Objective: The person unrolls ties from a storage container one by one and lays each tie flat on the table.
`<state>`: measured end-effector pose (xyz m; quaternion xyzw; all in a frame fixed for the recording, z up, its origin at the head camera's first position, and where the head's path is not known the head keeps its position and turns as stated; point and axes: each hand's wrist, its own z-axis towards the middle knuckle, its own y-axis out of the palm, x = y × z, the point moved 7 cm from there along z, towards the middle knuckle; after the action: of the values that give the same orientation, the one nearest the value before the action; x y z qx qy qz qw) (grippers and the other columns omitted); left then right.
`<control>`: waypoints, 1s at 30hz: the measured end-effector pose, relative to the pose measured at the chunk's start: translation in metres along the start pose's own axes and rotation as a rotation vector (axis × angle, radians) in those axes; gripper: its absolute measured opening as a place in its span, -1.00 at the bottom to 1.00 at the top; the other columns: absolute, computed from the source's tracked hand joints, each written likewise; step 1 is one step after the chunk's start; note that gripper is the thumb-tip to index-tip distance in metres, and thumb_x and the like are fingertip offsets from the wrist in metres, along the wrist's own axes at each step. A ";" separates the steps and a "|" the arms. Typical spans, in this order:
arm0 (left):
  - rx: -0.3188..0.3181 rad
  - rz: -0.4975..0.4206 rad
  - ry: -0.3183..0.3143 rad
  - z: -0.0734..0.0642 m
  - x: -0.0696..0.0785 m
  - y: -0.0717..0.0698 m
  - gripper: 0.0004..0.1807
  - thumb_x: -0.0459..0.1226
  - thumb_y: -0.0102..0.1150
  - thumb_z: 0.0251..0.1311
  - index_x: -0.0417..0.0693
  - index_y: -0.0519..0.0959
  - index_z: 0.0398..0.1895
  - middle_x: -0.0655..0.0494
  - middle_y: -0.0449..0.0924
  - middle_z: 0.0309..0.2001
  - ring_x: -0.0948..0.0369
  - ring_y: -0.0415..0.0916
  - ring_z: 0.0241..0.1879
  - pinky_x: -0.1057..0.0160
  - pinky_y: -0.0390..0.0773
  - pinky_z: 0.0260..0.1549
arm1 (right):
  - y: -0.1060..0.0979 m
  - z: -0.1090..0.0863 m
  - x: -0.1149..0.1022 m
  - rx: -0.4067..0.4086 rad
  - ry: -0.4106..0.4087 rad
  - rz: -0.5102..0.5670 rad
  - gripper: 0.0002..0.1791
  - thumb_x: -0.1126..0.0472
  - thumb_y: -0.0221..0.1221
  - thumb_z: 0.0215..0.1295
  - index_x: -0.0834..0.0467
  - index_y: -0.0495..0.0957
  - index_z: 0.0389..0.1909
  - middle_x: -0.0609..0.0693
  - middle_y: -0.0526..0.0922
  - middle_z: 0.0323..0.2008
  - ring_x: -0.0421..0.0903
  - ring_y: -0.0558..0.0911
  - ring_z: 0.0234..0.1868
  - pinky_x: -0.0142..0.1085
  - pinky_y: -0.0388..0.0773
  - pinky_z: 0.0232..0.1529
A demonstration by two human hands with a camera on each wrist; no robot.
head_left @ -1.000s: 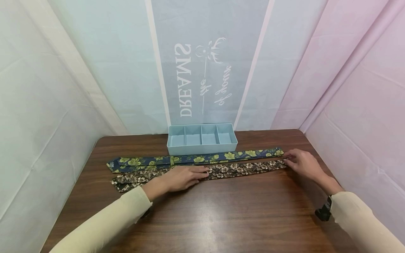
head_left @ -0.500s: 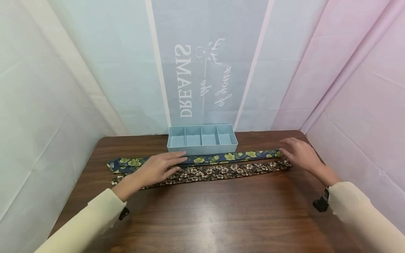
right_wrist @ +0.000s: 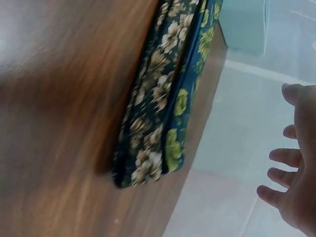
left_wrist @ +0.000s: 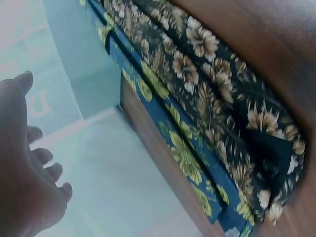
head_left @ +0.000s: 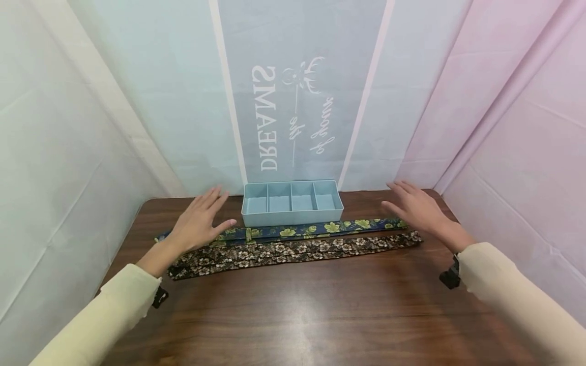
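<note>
Two neckties lie lengthwise across the table, each folded over on itself. The blue tie with yellow-green flowers (head_left: 287, 232) is farther back; the black tie with beige and white flowers (head_left: 293, 249) runs along its near side. Above the left part of the ties is my left hand (head_left: 194, 223), fingers spread and nothing held. My right hand (head_left: 414, 206) hovers over the right end of the blue tie, also spread. In both wrist views the hands appear apart from the ties. My left forearm and hand hide part of the ties' left ends in the head view.
A light blue box (head_left: 293, 218) with several compartments in a row stands behind the ties, near the back edge of the brown wooden table (head_left: 293, 310). Printed cloth (head_left: 302, 30) hangs behind the table, with pale walls at both sides.
My left hand has lifted off the black tie and moved left and back. The right hand has let go of that tie's right end and moved back and slightly left. Both ties stay put.
</note>
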<state>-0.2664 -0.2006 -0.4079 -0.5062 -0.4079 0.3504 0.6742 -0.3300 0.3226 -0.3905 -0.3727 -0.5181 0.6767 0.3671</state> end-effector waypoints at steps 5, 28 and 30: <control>-0.008 0.065 -0.061 0.005 -0.015 -0.003 0.00 0.23 0.05 0.52 -0.20 -0.01 0.72 -0.28 -0.13 0.70 -0.23 -0.14 0.67 -0.32 -0.11 0.59 | 0.005 0.015 -0.014 0.006 -0.025 -0.028 -0.21 -0.09 0.22 0.55 0.32 0.30 0.56 0.47 0.31 0.50 0.47 0.24 0.54 0.40 0.27 0.42; -0.107 0.087 -0.235 0.019 -0.044 0.007 0.29 0.58 -0.18 0.30 -0.07 -0.31 0.76 -0.29 -0.45 0.71 -0.31 -0.46 0.67 -0.51 -0.43 0.49 | 0.027 0.042 -0.033 -0.100 0.135 -0.038 0.16 -0.54 -0.06 0.46 0.14 -0.18 0.74 0.41 -0.17 0.67 0.48 -0.24 0.66 0.63 -0.20 0.41; -0.111 0.092 -0.237 0.019 -0.044 0.006 0.29 0.57 -0.18 0.31 -0.07 -0.32 0.76 -0.30 -0.45 0.71 -0.31 -0.46 0.67 -0.51 -0.43 0.49 | 0.027 0.043 -0.033 -0.098 0.134 -0.038 0.15 -0.54 -0.06 0.47 0.14 -0.17 0.74 0.41 -0.17 0.68 0.48 -0.25 0.66 0.63 -0.21 0.41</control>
<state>-0.3022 -0.2301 -0.4197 -0.5159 -0.4798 0.4152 0.5755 -0.3557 0.2701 -0.4046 -0.4247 -0.5318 0.6171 0.3951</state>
